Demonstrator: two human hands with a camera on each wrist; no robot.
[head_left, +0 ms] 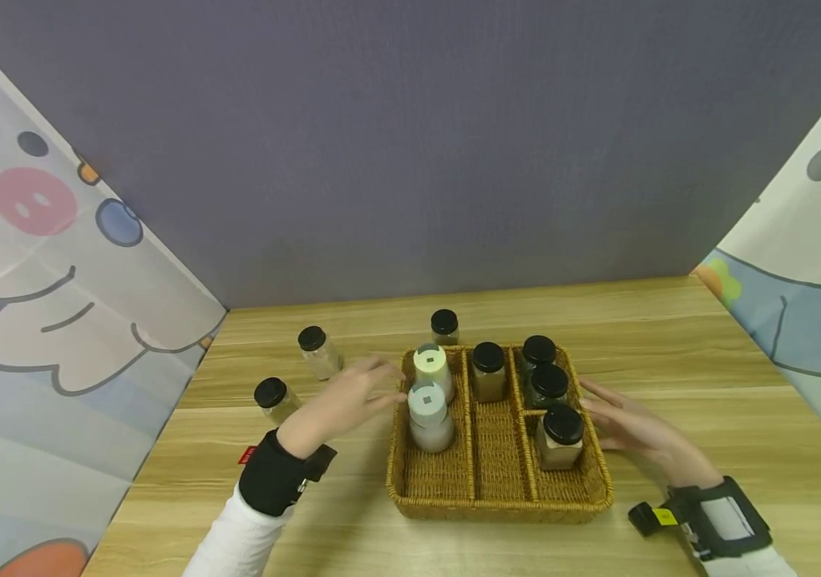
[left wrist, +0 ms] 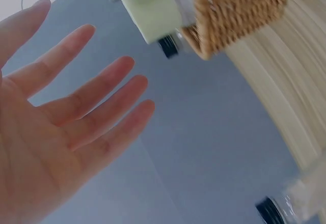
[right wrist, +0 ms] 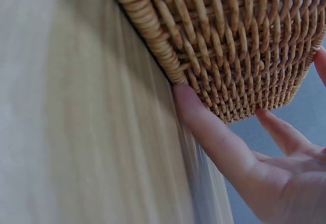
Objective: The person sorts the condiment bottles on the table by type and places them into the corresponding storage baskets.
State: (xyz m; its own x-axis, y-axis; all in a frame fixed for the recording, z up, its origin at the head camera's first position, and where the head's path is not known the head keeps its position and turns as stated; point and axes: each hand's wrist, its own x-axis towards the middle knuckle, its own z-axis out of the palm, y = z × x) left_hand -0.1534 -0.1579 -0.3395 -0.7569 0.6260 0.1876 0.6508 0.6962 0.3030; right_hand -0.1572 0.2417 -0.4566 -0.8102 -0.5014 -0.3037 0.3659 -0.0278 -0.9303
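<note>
A divided wicker basket [head_left: 434, 503] lies on the wooden table. Its left compartment holds two pale-capped bottles, the front one with a white cap [head_left: 427, 403] and the rear one with a light-green cap [head_left: 430, 362]. My left hand [head_left: 353, 398] is just left of them, fingers spread and holding nothing, as the left wrist view shows. My right hand [head_left: 630, 429] rests its extended fingertips against the basket's right wall [right wrist: 244, 46]. Black-lidded jars stand in the other compartments: one jar [head_left: 488, 373] in the middle, several at right, including a front jar [head_left: 560, 439].
Outside the basket, a black-lidded jar [head_left: 444, 327] stands behind it. Two more, a rear jar [head_left: 320, 353] and a front jar [head_left: 277, 399], stand at left, the front one partly hidden by my left arm. A grey panel [head_left: 439, 160] rises along the table's back edge.
</note>
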